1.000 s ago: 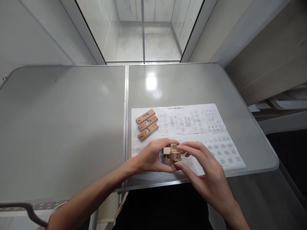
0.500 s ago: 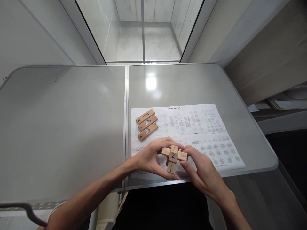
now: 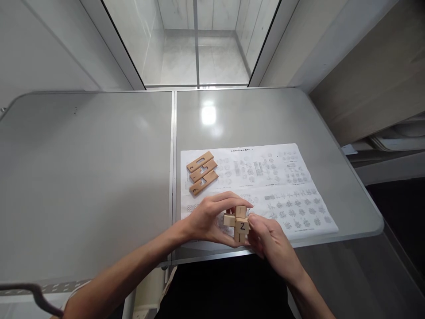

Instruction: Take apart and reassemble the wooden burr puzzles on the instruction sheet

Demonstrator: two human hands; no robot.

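Observation:
A small wooden cross puzzle [image 3: 238, 223] of interlocked blocks, one face marked 2, is held just above the table's near edge. My left hand [image 3: 207, 218] grips it from the left, fingers curled over its top and underside. My right hand [image 3: 269, 241] closes on it from the right, with the fingertips on the block marked 2. Three loose flat wooden pieces [image 3: 202, 172] with slots and numbers lie side by side on the printed sheet, a little behind my left hand.
A white instruction sheet [image 3: 285, 186] with printed diagrams lies on the grey table [image 3: 99, 168], which has a seam down its middle. A glass partition stands behind the table. The table's rounded right edge borders a wooden surface and stacked items.
The puzzle has been turned and drawn slightly nearer to me. My right hand has moved in lower and closer, its fingers now curled tighter on the puzzle's right side.

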